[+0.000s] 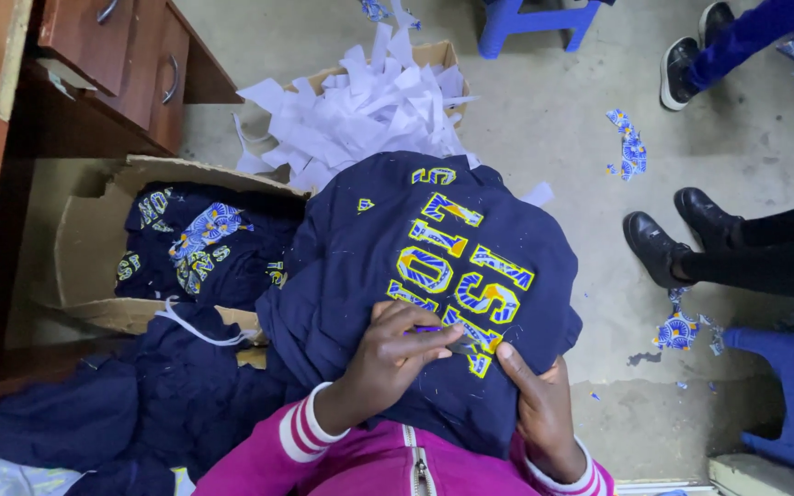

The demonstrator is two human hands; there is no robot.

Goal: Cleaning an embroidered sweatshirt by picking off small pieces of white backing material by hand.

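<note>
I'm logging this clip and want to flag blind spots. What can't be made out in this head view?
- Small purple-handled tool: its tip is hidden by the left hand, so its kind is unclear.
- Right hand: its palm is pressed into the navy sweatshirt with yellow-edged patterned letters.
- Cardboard box of white paper strips: the strips hide its inside.
- Two bystanders' black shoes: their bodies are cut off by the right edge.

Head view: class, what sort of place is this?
Probably a small garment workshop: a navy garment with appliqué letters, a cardboard box of similar garments, and a box of white paper offcuts.
</note>
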